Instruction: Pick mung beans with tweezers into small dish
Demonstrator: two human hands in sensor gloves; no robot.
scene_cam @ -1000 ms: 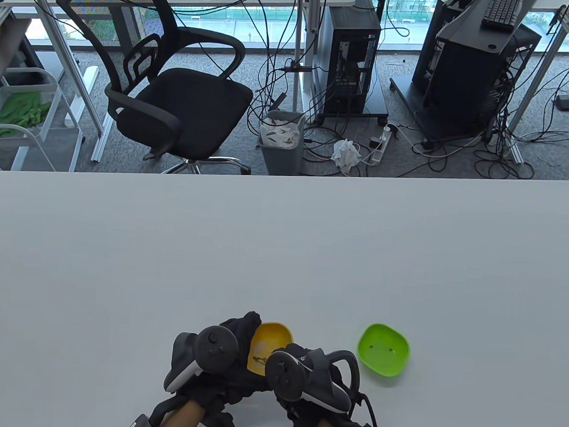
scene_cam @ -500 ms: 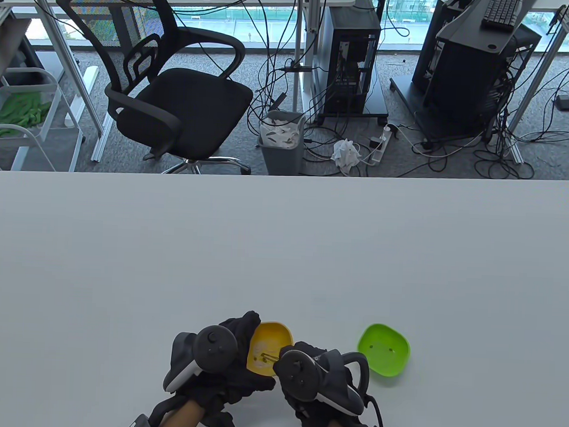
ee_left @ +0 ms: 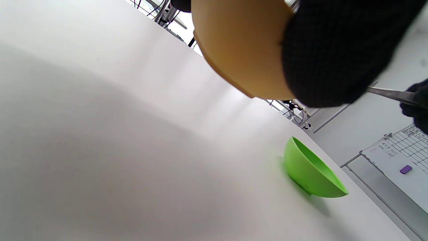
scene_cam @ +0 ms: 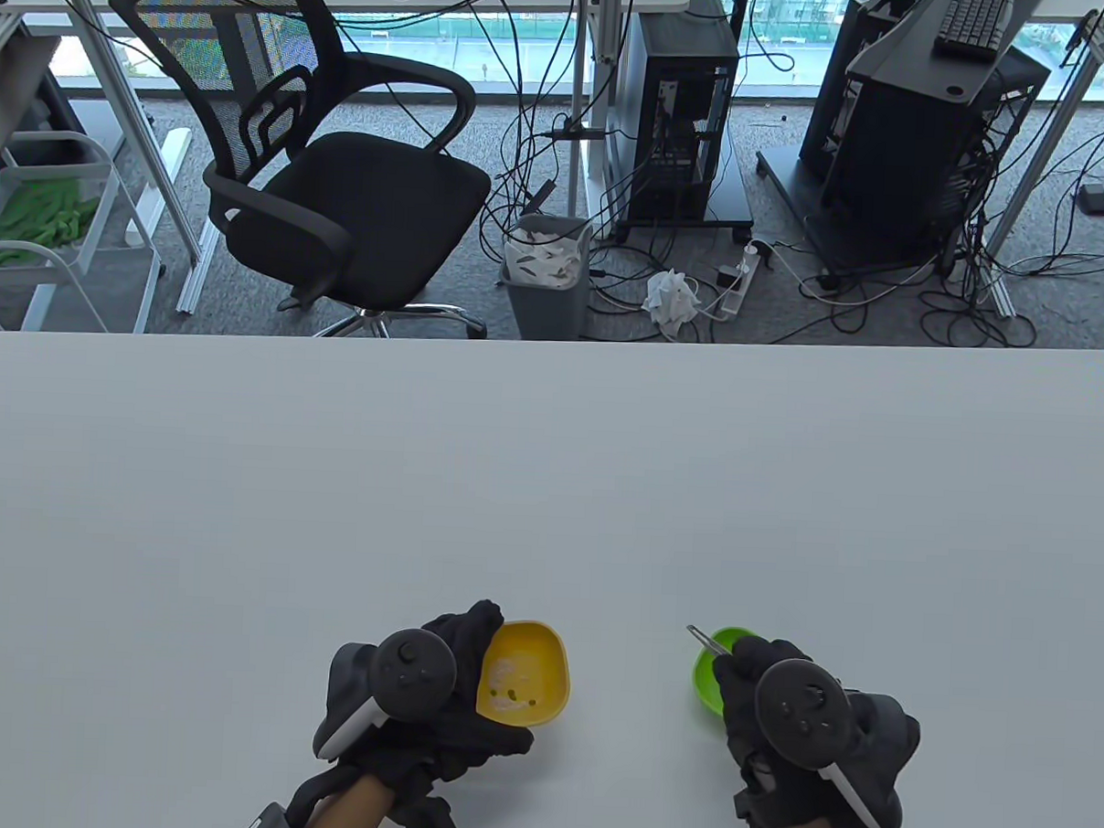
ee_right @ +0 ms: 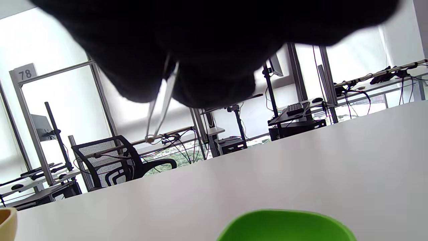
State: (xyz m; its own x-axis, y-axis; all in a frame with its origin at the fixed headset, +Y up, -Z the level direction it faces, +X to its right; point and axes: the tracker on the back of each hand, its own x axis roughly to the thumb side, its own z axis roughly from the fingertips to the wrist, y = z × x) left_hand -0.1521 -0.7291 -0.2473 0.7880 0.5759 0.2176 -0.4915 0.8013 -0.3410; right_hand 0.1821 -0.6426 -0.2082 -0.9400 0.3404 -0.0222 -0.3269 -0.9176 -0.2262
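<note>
Tweezers point(scene_cam: 709, 638) are pinched by the right hand point(scene_cam: 799, 718) over the green dish point(scene_cam: 709, 682); mung beans point(scene_cam: 519, 703) lie at nine o'clock in the left hand point(scene_cam: 430, 692)-held yellow dish point(scene_cam: 524, 673). Tiny, hard, slippery, they are best nipped across the middle.

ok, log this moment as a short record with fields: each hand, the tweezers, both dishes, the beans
left hand: holds the yellow dish by its left edge, tilted
right hand: over the green dish, holds the tweezers
tweezers: tips point up and left, something small between them in the right wrist view
yellow dish: a few dark beans near its lower rim
green dish: on the table, right of the yellow one, contents hidden by the hand
</note>
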